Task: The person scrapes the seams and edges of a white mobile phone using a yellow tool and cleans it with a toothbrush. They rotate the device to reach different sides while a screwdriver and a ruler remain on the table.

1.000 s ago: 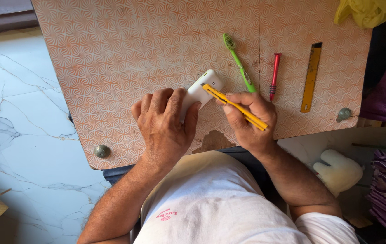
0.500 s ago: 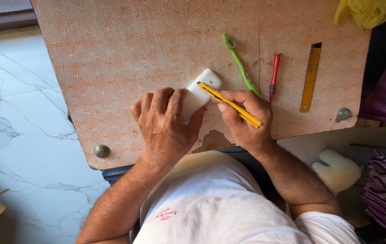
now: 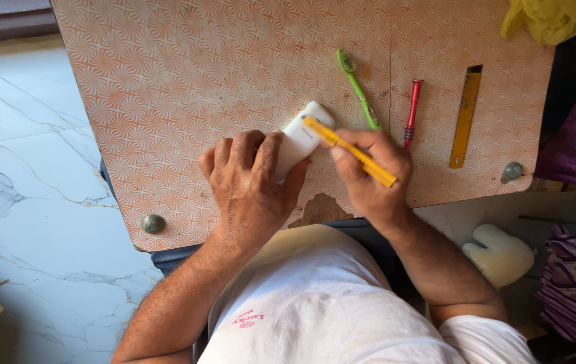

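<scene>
Nearest to the camera I see my own white shirt (image 3: 315,303), soft cotton with a small red print, and my two bare forearms going up to the worktop (image 3: 166,87). This worktop is a flat board with rounded corners, covered with an orange and cream swirl pattern; the surface is worn off in one patch at the near edge, and two round metal knobs (image 3: 152,223) sit near its corners.

On the board my left hand (image 3: 251,185) lies palm down with the fingers curled, pressing on a small white device (image 3: 300,138), smooth plastic with rounded corners, so that the device is fixed flat on the board, near the middle of the near edge. My right hand (image 3: 369,172) is closed around a thin yellow tool (image 3: 349,150), long and straight like a pencil, and its tip touches the top of the white device.

Just behind the right hand a green toothbrush (image 3: 359,91) lies, then a red screwdriver (image 3: 411,111) beside it, and further right a yellow ruler (image 3: 465,116), flat and narrow. At the far right corner a yellow crumpled cloth (image 3: 548,19) hangs over the edge. White marble floor (image 3: 18,168) with grey veins is on the left side.
</scene>
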